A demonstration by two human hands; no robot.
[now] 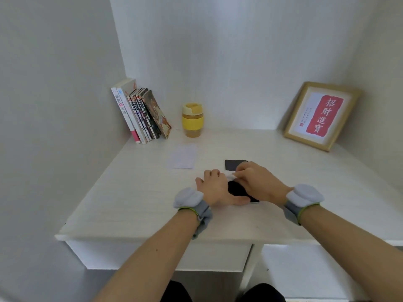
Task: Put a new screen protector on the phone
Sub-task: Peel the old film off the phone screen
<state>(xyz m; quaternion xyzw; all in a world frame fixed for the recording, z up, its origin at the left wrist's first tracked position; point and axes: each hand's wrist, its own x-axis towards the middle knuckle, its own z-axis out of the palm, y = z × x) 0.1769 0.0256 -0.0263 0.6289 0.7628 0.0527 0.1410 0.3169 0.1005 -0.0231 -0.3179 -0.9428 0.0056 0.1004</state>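
A black phone [235,165] lies face up on the white desk [135,197], its long side pointing away from me. My left hand [214,188] grips its left edge, fingers curled at the side and thumb stretched along the near end. My right hand [259,184] rests over the middle of the screen and pinches a small white wipe [230,175] against the glass. Both hands hide most of the phone; only its far end and a dark patch between the hands show. A pale, flat rectangular sheet [183,159] lies on the desk left of the phone, beyond my left hand.
Several books [141,114] lean in the back left corner. A yellow lidded cup [192,119] stands beside them. A framed red calligraphy picture [320,115] leans on the wall at the back right. Walls close the desk on three sides.
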